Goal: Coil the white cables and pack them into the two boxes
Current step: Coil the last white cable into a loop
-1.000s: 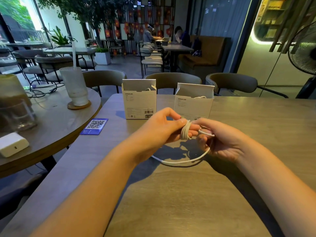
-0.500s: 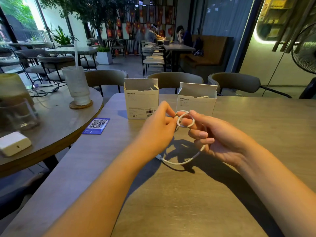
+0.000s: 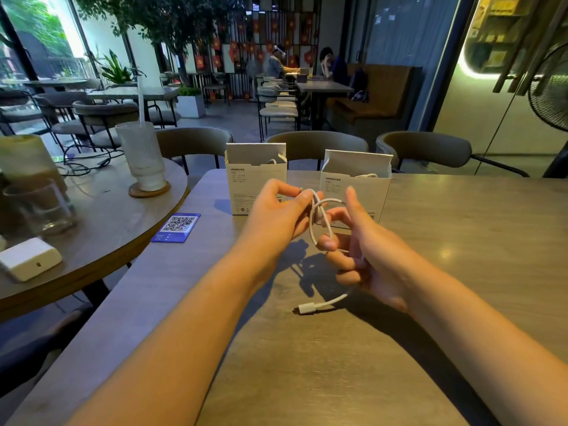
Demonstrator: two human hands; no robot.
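Above the middle of the wooden table (image 3: 461,241) I hold a white cable (image 3: 319,216) wound into a small coil. My left hand (image 3: 279,216) pinches the coil at its top. My right hand (image 3: 362,247) has its fingers curled round the loops, and the cable's tail runs down from it. The tail's white plug (image 3: 305,309) hangs just over the tabletop. Behind my hands stand two open white boxes, the left box (image 3: 256,176) and the right box (image 3: 358,179). A bit of white cable shows inside each.
A blue QR-code card (image 3: 176,227) lies at the table's left edge. On the round table (image 3: 107,229) to the left stand a ribbed cup with a straw (image 3: 143,158), a glass (image 3: 40,207) and a white charger (image 3: 29,259). Chairs line the far side.
The coil has grown and turned from a small flat ring to upright loops. The loose loop on the table has been drawn up, leaving only a short tail with the plug hanging.
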